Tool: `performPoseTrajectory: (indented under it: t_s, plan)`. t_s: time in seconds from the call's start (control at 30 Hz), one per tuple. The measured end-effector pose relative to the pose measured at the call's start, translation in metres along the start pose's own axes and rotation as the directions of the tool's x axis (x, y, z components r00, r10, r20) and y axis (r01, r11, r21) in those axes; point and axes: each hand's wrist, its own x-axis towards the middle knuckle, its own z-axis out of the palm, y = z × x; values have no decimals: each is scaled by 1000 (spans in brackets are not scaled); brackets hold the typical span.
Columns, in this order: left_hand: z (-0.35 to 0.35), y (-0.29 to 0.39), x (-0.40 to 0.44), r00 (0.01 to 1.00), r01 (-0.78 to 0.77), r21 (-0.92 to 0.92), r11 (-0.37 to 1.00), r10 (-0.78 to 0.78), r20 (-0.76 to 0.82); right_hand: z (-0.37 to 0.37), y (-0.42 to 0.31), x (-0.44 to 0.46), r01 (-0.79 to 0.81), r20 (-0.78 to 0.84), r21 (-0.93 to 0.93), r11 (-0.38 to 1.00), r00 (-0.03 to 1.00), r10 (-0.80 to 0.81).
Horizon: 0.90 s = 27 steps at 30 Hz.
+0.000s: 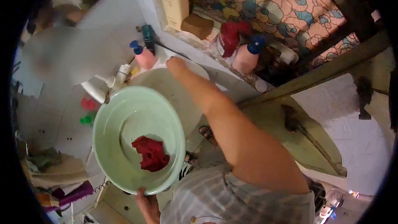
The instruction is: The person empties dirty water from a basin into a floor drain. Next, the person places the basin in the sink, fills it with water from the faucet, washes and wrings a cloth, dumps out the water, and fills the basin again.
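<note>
Pale green basin (105,141), round and smooth-walled, seen over part of the white sink (190,110); whether it is supported by the sink cannot be told. One dark red cloth (152,155) is contained in it, crumpled into a loose heap on the bottom, toward the person's side. Basin rim is gripped by the left hand (148,204). Right hand (176,65) is placed at the sink's far edge; state of that grip cannot be told. Pink pump bottle (145,59) is stood just beside it; bottle contents cannot be made out. A yellow bottle (174,5) is set on the ledge (205,45) above.
</note>
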Motion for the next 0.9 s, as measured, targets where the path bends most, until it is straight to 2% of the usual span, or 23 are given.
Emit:
performPoseTrajectory:
  t_s: [0.1, 0.2, 0.33, 0.37, 0.4, 0.47, 0.5, 0.53, 0.6, 0.67, 0.7, 0.77, 0.8, 0.83, 0.87, 0.9]
  plan:
    - [-4, 0, 4, 998, 44, 14, 999, -43, -55, 0, -7, -10, 189, 45, -74, 979, 981, -186]
    - [6, 3, 5, 996, 57, 15, 998, -56, -69, 18, -2, -11, 276, 63, -118, 954, 961, -270]
    - [6, 4, 14, 999, 39, 40, 998, -38, -4, 15, 1, -11, 35, -25, -90, 995, 999, -37]
    - [11, 10, 13, 999, 42, 34, 999, -42, -20, 30, 7, -9, -159, -65, 233, 959, 982, 178]
    - [15, 14, 13, 998, 41, 20, 999, -40, -43, 43, 12, -9, -308, -23, 534, 788, 926, 377]
    - [18, 17, 20, 998, 62, 65, 996, -63, 13, 12, 13, -38, -338, -49, 547, 766, 900, 432]
    - [16, 16, 27, 998, 62, 64, 996, -64, 28, -1, 16, -59, -228, -184, 674, 703, 870, 458]
    - [13, 15, 36, 997, 63, 62, 996, -66, 49, -26, 17, -76, -263, -118, 725, 637, 864, 490]
    - [12, 15, 47, 994, 90, 86, 992, -95, 54, -43, 38, -103, -283, -138, 697, 659, 849, 510]
    - [10, 18, 52, 991, 134, 138, 981, -136, 6, -66, 58, -129, -233, -309, 561, 795, 831, 462]
    - [14, 20, 53, 986, 138, 121, 983, -148, 77, -75, 66, -140, -269, -304, 544, 795, 820, 485]
    - [12, 29, 52, 981, 172, 175, 969, -185, 62, -94, 73, -159, -341, -288, 513, 788, 796, 532]
    - [12, 27, 60, 976, 192, 202, 960, -209, 67, -91, 84, -167, -370, -221, 546, 752, 802, 555]
    - [9, 23, 73, 962, 180, 182, 967, -211, 175, -86, 94, -176, -401, -154, 576, 712, 802, 577]
    - [10, 19, 80, 959, 197, 156, 968, -224, 175, -81, 104, -185, -436, -89, 601, 670, 796, 598]
    - [13, 16, 85, 955, 216, 131, 968, -238, 179, -92, 99, -193, -405, -22, 763, 504, 762, 647]
